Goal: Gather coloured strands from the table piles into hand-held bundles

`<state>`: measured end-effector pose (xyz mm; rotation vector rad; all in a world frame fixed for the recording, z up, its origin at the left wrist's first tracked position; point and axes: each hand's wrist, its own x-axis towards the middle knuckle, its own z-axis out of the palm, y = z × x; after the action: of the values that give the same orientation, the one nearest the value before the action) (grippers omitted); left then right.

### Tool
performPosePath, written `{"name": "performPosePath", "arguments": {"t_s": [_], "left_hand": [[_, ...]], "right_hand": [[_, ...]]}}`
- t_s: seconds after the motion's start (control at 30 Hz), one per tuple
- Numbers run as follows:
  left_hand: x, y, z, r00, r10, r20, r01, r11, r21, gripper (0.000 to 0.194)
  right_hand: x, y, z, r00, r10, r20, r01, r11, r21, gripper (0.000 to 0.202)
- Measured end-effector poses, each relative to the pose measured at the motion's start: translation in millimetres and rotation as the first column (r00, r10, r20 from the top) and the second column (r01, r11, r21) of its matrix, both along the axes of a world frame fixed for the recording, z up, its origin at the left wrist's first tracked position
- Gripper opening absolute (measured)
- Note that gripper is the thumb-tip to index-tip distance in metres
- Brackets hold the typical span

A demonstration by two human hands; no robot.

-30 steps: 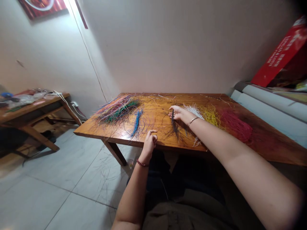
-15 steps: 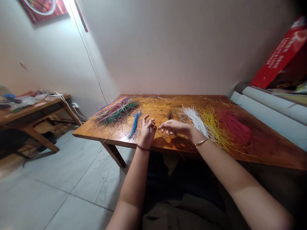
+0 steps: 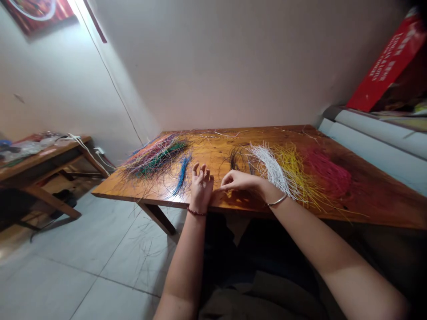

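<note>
My left hand (image 3: 201, 189) is raised over the table's front edge, its fingers half curled and apart, with nothing visible in them. Just to its right, my right hand (image 3: 243, 181) has thumb and forefinger pinched together. Whatever lies in that pinch is too small to make out. A thin bundle of blue strands (image 3: 182, 177) lies left of my left hand. Behind my right hand is a loose bunch of black strands (image 3: 235, 159), partly covered by it. White strands (image 3: 269, 163) fan out beside my right wrist.
Yellow strands (image 3: 293, 171) and pink-red strands (image 3: 328, 173) lie on the wooden table (image 3: 376, 200) at right. Mixed coloured strands, with green ones (image 3: 163, 156), spread at its left end. A second table (image 3: 43, 162) stands at left, and a red box (image 3: 383, 62) at far right.
My right hand's fingers have closed into a pinch. My left hand has turned a little, its fingers more upright. The view has shifted slightly.
</note>
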<state>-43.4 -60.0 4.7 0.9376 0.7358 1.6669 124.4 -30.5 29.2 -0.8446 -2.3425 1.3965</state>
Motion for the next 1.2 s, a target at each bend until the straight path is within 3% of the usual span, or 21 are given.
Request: {"name": "performPosePath", "arguments": {"t_s": [0.13,0.23,0.3,0.43,0.53,0.6,0.7,0.8,0.87,0.93,1.07,1.2], "left_hand": [[-0.7,-10.2,4.1,1.0,-0.018,0.004,0.018,0.996,0.084,0.038],[-2.1,-21.6,6.7,0.978,0.112,-0.178,-0.099,0.992,0.083,0.035],[-3.6,-29.5,8.0,0.919,0.175,-0.353,-0.147,0.984,0.105,0.029],[-5.3,-40.5,9.6,0.818,0.097,-0.567,-0.033,0.992,0.122,0.024],[-5.2,-42.7,9.0,0.764,0.119,-0.634,-0.022,0.987,0.158,0.026],[-5.3,-42.5,7.8,0.727,0.138,-0.673,-0.019,0.983,0.181,0.027],[-5.8,-41.9,6.4,0.693,0.118,-0.711,0.019,0.983,0.182,0.028],[-5.9,-41.5,6.7,0.694,0.099,-0.713,0.037,0.984,0.174,0.029],[-5.7,-40.8,7.3,0.716,0.087,-0.692,0.036,0.986,0.161,0.029],[-5.9,-39.4,7.1,0.745,0.077,-0.663,0.026,0.989,0.144,0.029],[-8.5,-34.8,1.6,0.835,0.096,-0.541,-0.051,0.994,0.097,0.026],[-11.6,-29.9,-5.0,0.964,0.129,-0.234,-0.134,0.991,-0.008,0.027]], "right_hand": [[4.7,-1.3,9.0,0.999,-0.001,-0.052,0.001,1.0,-0.003,0.041],[8.5,-3.7,16.7,0.996,-0.037,-0.079,0.034,0.998,-0.043,0.042],[9.4,-4.8,18.9,0.994,-0.058,-0.088,0.051,0.996,-0.078,0.041],[8.9,-4.4,16.9,0.988,-0.044,-0.15,0.025,0.992,-0.123,0.038],[15.7,-5.6,21.4,0.941,-0.154,-0.302,0.105,0.979,-0.174,0.034],[27.9,-11.2,33.9,0.83,-0.298,-0.471,0.217,0.951,-0.22,0.029],[54.2,-29.4,66.9,0.652,-0.446,-0.614,0.367,0.893,-0.259,0.017],[76.3,-48.8,103.4,0.595,-0.542,-0.593,0.511,0.825,-0.241,0.01],[80.9,-54.2,119.0,0.617,-0.585,-0.526,0.567,0.794,-0.218,0.013],[74.7,-50.6,123.0,0.702,-0.582,-0.41,0.569,0.805,-0.169,0.019],[38.2,-23.1,103.6,0.857,-0.467,-0.216,0.473,0.881,-0.028,0.032],[5.9,3.6,81.8,0.87,-0.479,-0.121,0.483,0.876,0.008,0.038]]}}
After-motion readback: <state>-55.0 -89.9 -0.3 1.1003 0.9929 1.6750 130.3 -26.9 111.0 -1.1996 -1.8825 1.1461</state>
